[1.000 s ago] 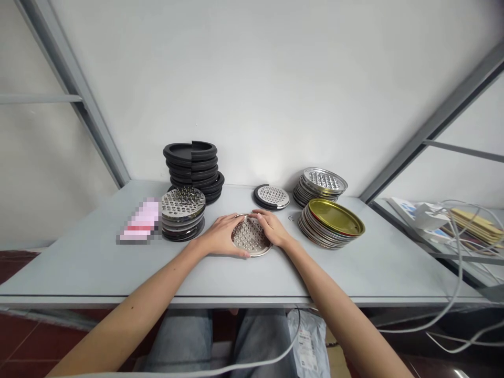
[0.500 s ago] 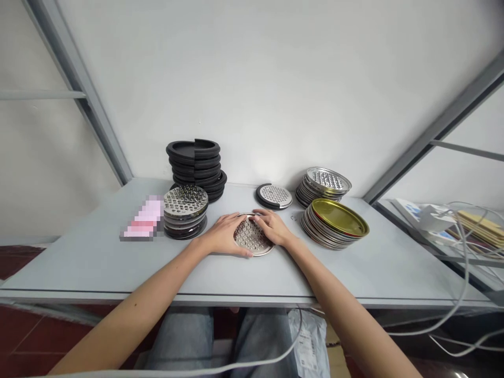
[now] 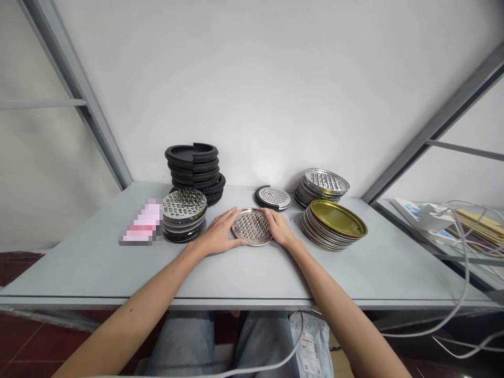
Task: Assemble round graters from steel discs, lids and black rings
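Cradling a toothed metal disc (image 3: 252, 227) in the head view, left hand (image 3: 218, 234) loosely arched, thumb spread, holding its left rim, right hand (image 3: 280, 228) half curled on its right rim, disc near the bench's (image 3: 244, 275) middle, between grater stack (image 3: 184, 206) and gold-topped stack (image 3: 336, 219).

Grater disc (image 3: 252, 227) silver, studded; rings (image 3: 193, 176) black; lid (image 3: 337, 217) olive-gold; tabletop (image 3: 252, 275) pale grey.
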`<act>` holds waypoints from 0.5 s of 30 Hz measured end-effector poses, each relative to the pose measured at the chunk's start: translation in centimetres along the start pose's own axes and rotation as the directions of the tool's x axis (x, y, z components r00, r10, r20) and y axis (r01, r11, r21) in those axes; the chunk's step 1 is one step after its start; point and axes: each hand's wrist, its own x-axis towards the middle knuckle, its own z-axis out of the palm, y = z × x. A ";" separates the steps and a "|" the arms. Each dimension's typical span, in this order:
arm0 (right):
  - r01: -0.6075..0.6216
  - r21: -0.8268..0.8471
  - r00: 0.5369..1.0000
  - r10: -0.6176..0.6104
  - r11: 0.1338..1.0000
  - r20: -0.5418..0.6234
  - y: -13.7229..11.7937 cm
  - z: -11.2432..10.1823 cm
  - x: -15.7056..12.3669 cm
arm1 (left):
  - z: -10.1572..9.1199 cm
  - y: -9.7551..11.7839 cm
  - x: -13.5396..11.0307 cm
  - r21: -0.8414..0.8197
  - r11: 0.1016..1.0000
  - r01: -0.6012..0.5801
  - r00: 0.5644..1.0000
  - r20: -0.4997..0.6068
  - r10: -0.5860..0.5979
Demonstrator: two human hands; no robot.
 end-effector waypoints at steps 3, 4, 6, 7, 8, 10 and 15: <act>-0.019 -0.056 0.999 0.017 0.998 -0.033 0.2 0.0 0.0 | -0.2 0.1 0.0 0.003 1.000 -0.020 1.000 -0.022 0.020; -0.030 -0.078 0.999 0.027 0.997 -0.037 0.2 -0.1 0.0 | -0.3 0.2 0.0 0.007 1.000 -0.019 0.999 -0.028 0.019; -0.043 -0.111 0.999 0.039 0.993 -0.037 0.3 -0.2 -0.1 | -0.4 0.2 -0.1 0.017 1.000 0.005 0.999 -0.032 -0.004; -0.041 -0.120 0.999 0.037 0.992 -0.034 0.3 -0.3 -0.1 | -0.4 0.2 -0.1 0.021 1.000 0.013 0.999 -0.029 -0.013; -0.034 -0.123 0.999 0.030 0.992 -0.031 0.2 -0.3 -0.1 | -0.4 0.1 -0.1 0.024 1.000 0.015 1.000 -0.023 -0.014; -0.017 -0.123 1.000 0.014 0.992 -0.024 0.2 -0.4 -0.2 | -0.3 -0.1 -0.1 0.031 1.000 0.004 1.000 -0.006 -0.003; 0.000 -0.155 1.000 -0.003 0.988 -0.017 0.2 -0.3 -0.2 | 0.3 -0.6 0.0 0.046 0.998 0.030 0.999 0.015 -0.031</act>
